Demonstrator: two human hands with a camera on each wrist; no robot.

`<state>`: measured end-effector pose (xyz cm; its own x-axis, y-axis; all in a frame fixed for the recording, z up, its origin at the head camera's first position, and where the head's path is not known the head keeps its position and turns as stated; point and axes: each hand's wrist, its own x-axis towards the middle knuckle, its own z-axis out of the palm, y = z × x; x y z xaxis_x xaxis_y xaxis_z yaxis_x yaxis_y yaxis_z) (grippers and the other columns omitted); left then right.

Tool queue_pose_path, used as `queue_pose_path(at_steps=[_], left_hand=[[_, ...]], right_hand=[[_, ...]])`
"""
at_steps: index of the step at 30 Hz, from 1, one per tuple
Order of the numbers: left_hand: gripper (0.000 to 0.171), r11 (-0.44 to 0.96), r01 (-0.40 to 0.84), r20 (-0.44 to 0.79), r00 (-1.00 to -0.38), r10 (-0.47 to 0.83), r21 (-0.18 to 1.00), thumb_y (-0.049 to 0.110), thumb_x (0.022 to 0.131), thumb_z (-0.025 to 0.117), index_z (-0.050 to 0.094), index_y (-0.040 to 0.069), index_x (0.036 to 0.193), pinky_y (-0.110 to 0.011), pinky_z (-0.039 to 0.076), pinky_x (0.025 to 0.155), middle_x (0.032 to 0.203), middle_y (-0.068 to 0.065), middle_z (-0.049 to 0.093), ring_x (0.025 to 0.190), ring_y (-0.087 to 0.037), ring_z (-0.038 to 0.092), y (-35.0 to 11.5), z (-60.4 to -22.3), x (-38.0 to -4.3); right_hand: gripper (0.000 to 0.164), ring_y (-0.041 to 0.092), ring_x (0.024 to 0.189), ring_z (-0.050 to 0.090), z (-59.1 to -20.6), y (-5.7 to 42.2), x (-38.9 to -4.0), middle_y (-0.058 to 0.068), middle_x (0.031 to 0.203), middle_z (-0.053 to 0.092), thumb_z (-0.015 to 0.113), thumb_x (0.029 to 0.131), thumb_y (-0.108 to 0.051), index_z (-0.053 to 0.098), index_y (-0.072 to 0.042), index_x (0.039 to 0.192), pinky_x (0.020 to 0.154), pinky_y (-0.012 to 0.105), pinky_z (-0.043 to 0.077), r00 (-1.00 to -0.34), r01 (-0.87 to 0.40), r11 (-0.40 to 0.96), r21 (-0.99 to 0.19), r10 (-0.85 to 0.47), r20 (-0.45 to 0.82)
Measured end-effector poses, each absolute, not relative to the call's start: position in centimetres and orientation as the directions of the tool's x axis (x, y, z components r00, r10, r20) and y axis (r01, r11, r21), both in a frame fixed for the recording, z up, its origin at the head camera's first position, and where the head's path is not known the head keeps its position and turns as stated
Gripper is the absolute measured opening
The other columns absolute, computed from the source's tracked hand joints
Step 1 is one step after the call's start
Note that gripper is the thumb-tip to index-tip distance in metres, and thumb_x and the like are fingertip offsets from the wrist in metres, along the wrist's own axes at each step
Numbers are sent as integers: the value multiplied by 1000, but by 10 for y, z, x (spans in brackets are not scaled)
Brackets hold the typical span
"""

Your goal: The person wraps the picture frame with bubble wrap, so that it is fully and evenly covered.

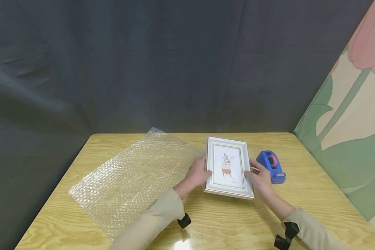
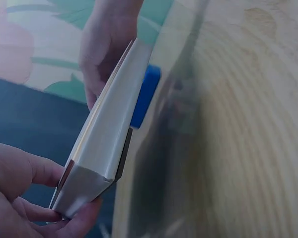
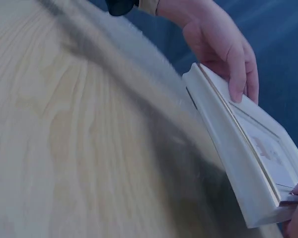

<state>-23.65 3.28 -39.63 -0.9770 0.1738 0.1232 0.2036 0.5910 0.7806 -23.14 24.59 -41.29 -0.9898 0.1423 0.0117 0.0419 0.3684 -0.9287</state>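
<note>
A white picture frame (image 1: 230,140) with a drawing of a potted plant is held up off the table, its face tilted toward the head camera. My left hand (image 1: 198,172) grips its left edge, thumb on the front. On the opposite edge, my right hand (image 1: 261,177) holds it with the thumb on the front too. The left wrist view catches the frame's pale side (image 2: 105,129) edge-on, with fingers at its near corner. A sheet of clear bubble wrap (image 1: 128,173) lies flat just left of the frame.
A blue tape dispenser (image 1: 276,171) with a pinkish roll stands close behind my right hand. The wooden table (image 1: 315,208) ends at a dark curtain (image 1: 175,69) at the back. A flower-patterned wall panel (image 1: 356,139) borders the right side.
</note>
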Motion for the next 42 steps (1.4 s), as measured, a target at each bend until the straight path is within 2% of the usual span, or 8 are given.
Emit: queue_pose_path(at_steps=[5, 9, 12, 20, 26, 31, 42], left_hand=[[54, 578, 225, 150, -973, 174, 784, -8, 72, 57, 49, -4, 125, -38, 48, 87, 111, -20, 58, 100, -29, 57, 3, -389, -239], [54, 579, 213, 146, -976, 160, 787, -8, 72, 55, 48, -6, 125, -33, 53, 75, 113, -21, 58, 88, -27, 61, -22, -384, -238], [54, 597, 202, 148, -979, 139, 776, -6, 72, 55, 48, -7, 125, -31, 53, 68, 115, -24, 56, 81, -26, 61, -39, -381, -239], [56, 607, 106, 90, -994, 57, 788, -6, 72, 53, 46, -5, 128, -33, 54, 70, 117, -23, 55, 84, -29, 61, -87, -384, -244], [56, 543, 21, 15, -1000, 15, 839, -5, 74, 53, 44, -5, 130, -34, 54, 71, 120, -24, 52, 87, -33, 61, -125, -389, -236], [57, 511, -7, -19, -1000, 19, 859, -4, 78, 52, 39, -6, 133, -33, 55, 69, 124, -26, 47, 91, -35, 60, -152, -392, -229], [55, 504, -60, -92, -995, 38, 862, -1, 83, 53, 34, -9, 134, -33, 54, 72, 126, -29, 43, 99, -37, 56, -188, -412, -216]], right_hand=[[55, 29, 114, 45, -400, 220, -234, 24, 131, 44, 51, 83, 4, 37, 3, 136, 69, 9, 44, -996, 61, 266, -962, 85, -40], [54, 30, 116, 45, -393, 201, -238, 23, 131, 43, 51, 85, 3, 37, 0, 136, 73, 14, 47, -997, 82, 160, -984, 28, -78], [53, 29, 117, 45, -392, 185, -243, 20, 132, 43, 51, 84, 3, 38, 0, 136, 78, 18, 47, -997, 81, 131, -988, -2, -82], [53, 28, 112, 48, -397, 137, -254, 18, 127, 48, 55, 79, 4, 46, -2, 131, 88, 31, 46, -996, 86, 61, -994, -18, -87], [53, 30, 114, 49, -408, 105, -255, 23, 127, 49, 54, 75, 9, 48, 3, 128, 91, 32, 45, -995, 53, -75, -996, -88, -47], [55, 35, 119, 45, -416, 84, -252, 29, 127, 47, 49, 75, 12, 41, 10, 130, 92, 33, 46, -984, 39, -158, -987, -180, -10], [56, 38, 124, 38, -433, 53, -247, 31, 132, 39, 48, 78, 11, 34, 12, 133, 101, 40, 37, -957, 81, -137, -987, -288, -39]])
